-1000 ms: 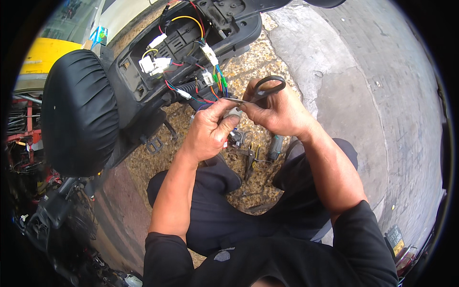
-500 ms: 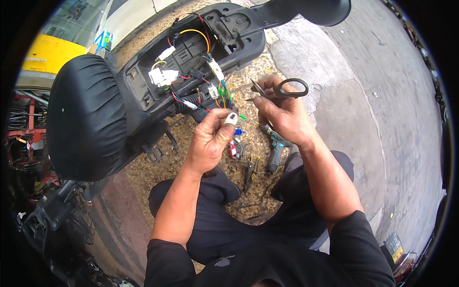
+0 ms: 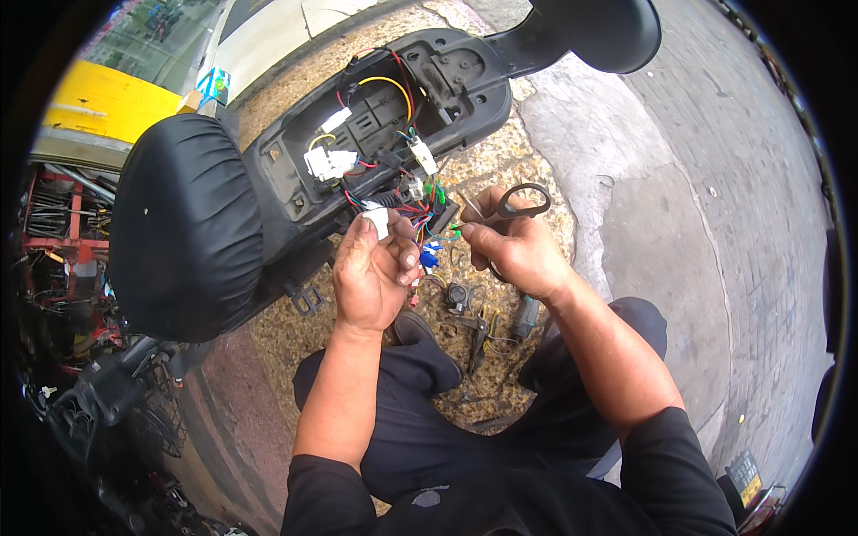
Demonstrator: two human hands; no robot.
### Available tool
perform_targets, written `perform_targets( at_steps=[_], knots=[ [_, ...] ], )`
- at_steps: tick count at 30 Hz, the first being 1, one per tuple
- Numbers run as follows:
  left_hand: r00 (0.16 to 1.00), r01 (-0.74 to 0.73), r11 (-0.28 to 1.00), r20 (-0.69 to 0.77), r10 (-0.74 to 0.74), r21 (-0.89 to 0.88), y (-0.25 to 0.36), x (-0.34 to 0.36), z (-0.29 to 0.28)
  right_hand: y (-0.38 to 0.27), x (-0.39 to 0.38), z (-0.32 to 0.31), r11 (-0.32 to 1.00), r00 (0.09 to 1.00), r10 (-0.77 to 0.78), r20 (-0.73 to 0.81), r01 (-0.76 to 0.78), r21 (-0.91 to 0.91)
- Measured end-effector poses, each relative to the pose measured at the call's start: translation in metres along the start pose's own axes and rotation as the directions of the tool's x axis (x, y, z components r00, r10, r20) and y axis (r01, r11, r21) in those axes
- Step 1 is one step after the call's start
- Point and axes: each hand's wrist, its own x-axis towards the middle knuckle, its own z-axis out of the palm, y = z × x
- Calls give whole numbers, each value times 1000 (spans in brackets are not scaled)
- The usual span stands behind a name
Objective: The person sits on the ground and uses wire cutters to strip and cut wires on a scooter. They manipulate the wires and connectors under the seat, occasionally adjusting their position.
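My left hand [image 3: 371,277] pinches a small white piece [image 3: 377,219] between thumb and fingers. My right hand [image 3: 514,246] grips scissors [image 3: 525,209] with dark handles, their blades pointing left toward the wires. Around and beyond both hands, a tangle of coloured wires [image 3: 420,210] with white connectors [image 3: 329,163] hangs from the black battery compartment [image 3: 296,193] of a scooter. Blue connectors [image 3: 429,257] dangle just right of my left fingers. A black padded seat [image 3: 183,228] is at the left.
Pliers [image 3: 483,335], a dark teal power tool [image 3: 526,315] and a small black part [image 3: 458,298] lie on the speckled ground [image 3: 469,402] between my feet. A red tool rack [image 3: 67,232] and yellow board [image 3: 98,89] are at the left. Grey paving [image 3: 724,223] spans the right.
My left hand has moved leftward, away from the scissors, and turned palm-up with the white piece. The scissors in my right hand have come away from that piece. The scooter appears lower in view.
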Motion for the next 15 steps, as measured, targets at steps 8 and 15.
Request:
perform_targets(
  at_steps=[8, 15],
  knots=[
    [964, -227, 924, -65, 259, 309, 6, -6, -4, 0, 3, 14, 1000, 1000, -6, -23, 5, -23],
    [994, -95, 991, 47, 100, -91, 19, -9, -20, 3, 4, 29, 1000, 998, -7, 57, 7, 6]
  ],
)
